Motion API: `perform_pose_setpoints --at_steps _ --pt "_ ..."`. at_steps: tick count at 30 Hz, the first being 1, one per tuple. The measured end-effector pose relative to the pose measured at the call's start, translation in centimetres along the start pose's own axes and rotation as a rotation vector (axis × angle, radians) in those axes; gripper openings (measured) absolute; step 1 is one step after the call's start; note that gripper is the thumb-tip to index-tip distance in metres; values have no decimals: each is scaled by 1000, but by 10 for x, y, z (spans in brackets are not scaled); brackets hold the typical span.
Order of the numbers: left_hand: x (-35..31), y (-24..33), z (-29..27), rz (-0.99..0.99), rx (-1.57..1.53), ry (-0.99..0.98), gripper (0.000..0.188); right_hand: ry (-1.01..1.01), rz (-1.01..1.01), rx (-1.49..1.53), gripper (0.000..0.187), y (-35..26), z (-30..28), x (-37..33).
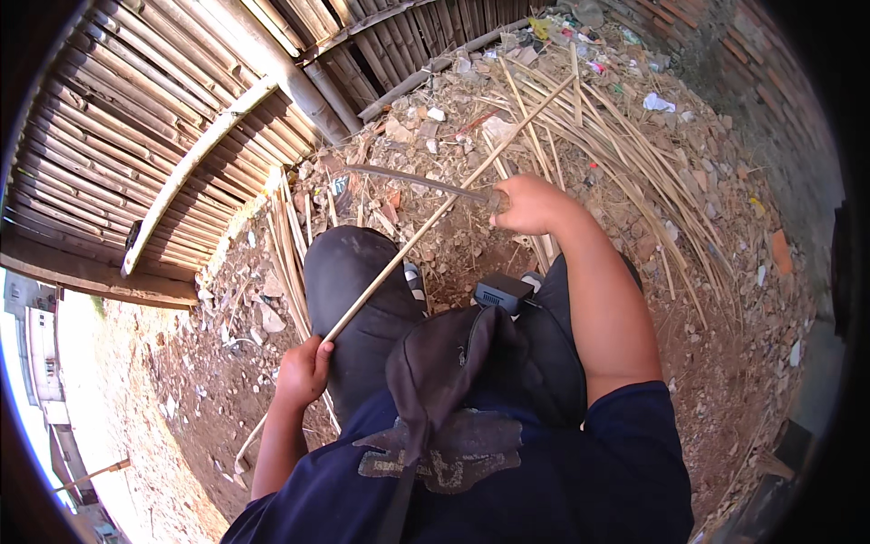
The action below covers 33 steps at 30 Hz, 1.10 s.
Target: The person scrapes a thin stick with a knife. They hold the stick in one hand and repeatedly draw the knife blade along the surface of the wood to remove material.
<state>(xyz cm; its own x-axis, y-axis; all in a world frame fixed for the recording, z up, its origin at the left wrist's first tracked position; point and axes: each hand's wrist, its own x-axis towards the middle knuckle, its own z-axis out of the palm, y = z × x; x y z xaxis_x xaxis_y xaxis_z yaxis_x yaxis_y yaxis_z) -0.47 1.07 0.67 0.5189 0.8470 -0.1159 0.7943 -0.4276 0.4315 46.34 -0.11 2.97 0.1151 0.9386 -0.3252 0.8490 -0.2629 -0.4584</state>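
As I look down between my bent knees, a long, pale bamboo strip [399, 261] runs diagonally across my view, from near my left thigh up and away to the right, above the littered ground. My left hand [303, 370] is closed around it beside my left knee, with the thumb lying along the strip. A pale, curved stick end [243, 453] shows past my left forearm; I cannot tell whether it belongs to the same strip.

My right hand [533, 205], out ahead of my right knee, is curled shut around the handle end of a long, dark knife [412, 179]; the fingers hide most of the grip. Its narrow blade points left and crosses the strip, though I cannot tell whether the edge touches it.

Around this, a loose fan of strips [634, 172] lies on the ground ahead and to the right, and a smaller bundle [286, 249] lies beyond my left knee. A black bag [444, 363] hangs at my front, with a dark, boxy device [504, 292] just beyond it. I wear dark trousers [349, 281] and a navy shirt [580, 471]. The brown soil [671, 363] is strewn with stones and scraps. A bamboo-slat wall [118, 136] bends along the upper left, a brick wall [770, 82] along the upper right.
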Motion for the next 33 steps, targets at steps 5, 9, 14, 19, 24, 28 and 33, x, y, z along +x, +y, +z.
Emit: perform_pose_setpoints --at_steps 5,9,14,19,24,28,33 --pt "1 1 5 45 44 70 39 -27 146 275 59 29 -20 1" --pt "0 -1 4 15 59 54 37 142 225 378 57 33 -14 7" --pt "0 -6 5 33 56 33 36 116 -3 53 57 14 6 2" --pt "-2 -1 7 64 101 94 35 24 77 186 59 44 -13 5" --pt "2 4 -1 26 -7 12 38 184 193 199 57 32 -5 5" --pt "1 0 -3 2 -11 -11 39 48 14 33 55 5 4 6" --pt "2 2 0 32 79 48 39 144 139 218 60 34 -5 10"
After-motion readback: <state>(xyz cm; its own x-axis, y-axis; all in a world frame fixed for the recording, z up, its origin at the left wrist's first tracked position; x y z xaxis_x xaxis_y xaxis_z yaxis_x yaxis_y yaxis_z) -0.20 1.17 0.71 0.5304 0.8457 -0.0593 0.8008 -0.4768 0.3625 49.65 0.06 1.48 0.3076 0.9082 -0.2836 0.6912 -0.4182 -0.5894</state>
